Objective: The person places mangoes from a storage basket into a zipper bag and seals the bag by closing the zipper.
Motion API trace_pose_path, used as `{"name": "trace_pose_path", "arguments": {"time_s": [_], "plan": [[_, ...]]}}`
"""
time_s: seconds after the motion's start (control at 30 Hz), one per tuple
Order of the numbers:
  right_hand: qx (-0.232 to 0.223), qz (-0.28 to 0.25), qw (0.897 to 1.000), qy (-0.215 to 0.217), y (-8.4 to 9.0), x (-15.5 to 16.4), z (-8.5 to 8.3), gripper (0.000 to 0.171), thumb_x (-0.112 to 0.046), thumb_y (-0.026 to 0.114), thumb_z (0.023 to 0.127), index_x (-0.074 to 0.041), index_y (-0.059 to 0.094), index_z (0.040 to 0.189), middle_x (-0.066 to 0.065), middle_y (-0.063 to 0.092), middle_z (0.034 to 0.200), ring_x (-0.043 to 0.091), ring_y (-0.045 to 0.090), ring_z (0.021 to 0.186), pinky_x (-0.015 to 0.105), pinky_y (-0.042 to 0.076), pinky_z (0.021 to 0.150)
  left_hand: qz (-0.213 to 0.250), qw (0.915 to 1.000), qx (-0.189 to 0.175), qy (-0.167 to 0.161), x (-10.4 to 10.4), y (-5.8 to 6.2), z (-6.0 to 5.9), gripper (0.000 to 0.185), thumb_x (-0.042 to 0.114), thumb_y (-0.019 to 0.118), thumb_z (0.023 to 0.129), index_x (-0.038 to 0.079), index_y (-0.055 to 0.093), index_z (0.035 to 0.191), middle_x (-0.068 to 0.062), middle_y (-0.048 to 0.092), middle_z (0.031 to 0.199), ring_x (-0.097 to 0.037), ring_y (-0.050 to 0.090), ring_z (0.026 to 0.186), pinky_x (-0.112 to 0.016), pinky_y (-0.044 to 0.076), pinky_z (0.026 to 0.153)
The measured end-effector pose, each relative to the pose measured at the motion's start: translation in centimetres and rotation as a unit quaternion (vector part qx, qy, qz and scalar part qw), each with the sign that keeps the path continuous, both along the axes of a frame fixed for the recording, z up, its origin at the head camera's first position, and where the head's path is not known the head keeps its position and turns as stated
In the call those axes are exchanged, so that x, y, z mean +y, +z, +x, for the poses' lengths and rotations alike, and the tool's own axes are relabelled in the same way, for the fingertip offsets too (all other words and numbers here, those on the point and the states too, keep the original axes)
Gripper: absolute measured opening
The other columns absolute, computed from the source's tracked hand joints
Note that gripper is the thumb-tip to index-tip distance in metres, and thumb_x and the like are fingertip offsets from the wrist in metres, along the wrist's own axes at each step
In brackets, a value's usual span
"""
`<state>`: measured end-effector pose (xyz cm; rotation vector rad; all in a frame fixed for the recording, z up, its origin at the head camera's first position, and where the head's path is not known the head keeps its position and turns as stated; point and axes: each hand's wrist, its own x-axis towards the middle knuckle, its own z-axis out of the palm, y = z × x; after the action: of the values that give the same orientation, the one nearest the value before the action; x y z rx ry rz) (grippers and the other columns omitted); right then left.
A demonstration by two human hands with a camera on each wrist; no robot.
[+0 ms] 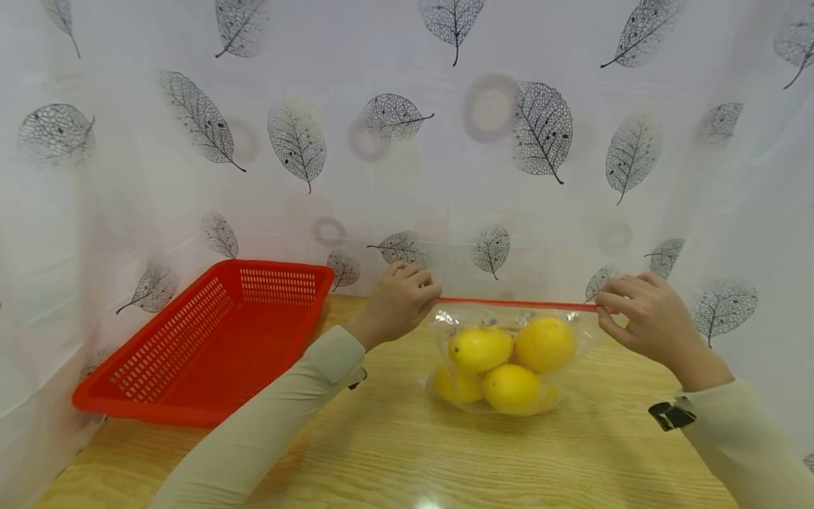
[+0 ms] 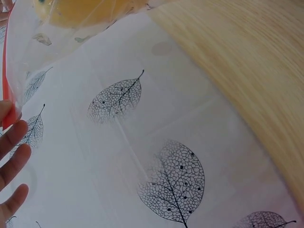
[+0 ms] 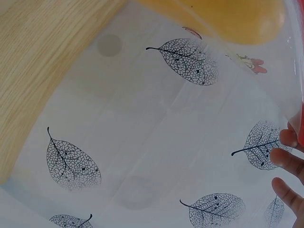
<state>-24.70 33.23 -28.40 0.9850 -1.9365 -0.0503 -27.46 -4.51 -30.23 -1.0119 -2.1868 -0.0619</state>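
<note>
A clear plastic zip bag [image 1: 502, 317] with a red strip [image 1: 518, 304] along its top stands on the table. Several yellow fruits, including a lemon [image 1: 480, 349] and a rounder orange [image 1: 545, 345], sit inside it. At the strip's left end, my left hand [image 1: 399, 302] pinches the bag's corner; its other fingers [image 2: 14, 159] spread apart in the left wrist view. My right hand [image 1: 649, 322] pinches the opposite corner, and the strip is drawn straight between both hands. In the right wrist view, fingertips [image 3: 287, 159] lie beside the red edge, under an orange-yellow fruit [image 3: 237, 19].
A red plastic basket [image 1: 305, 332] with slotted walls stands at the left of the wooden table [image 1: 407, 452]; no contents show in it. Behind the table hangs a white curtain [image 1: 407, 198] with dark leaf prints.
</note>
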Motion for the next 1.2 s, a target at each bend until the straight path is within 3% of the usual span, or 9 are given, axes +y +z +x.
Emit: {"name": "trace_pose_path", "arguments": {"time_s": [1.2], "plan": [[0.003, -0.006, 1.000, -0.007, -0.20, 0.49, 0.29, 0.050, -0.035, 0.034, 0.095, -0.007, 0.066, 0.070, 0.008, 0.063, 0.068, 0.026, 0.056, 0.062, 0.044, 0.041, 0.064, -0.007, 0.9998, 0.017, 0.000, -0.26, -0.47, 0.06, 0.010, 0.023, 0.058, 0.092, 0.019, 0.066, 0.087, 0.005, 0.062, 0.087, -0.016, 0.056, 0.085, -0.034, 0.044, 0.089]]}}
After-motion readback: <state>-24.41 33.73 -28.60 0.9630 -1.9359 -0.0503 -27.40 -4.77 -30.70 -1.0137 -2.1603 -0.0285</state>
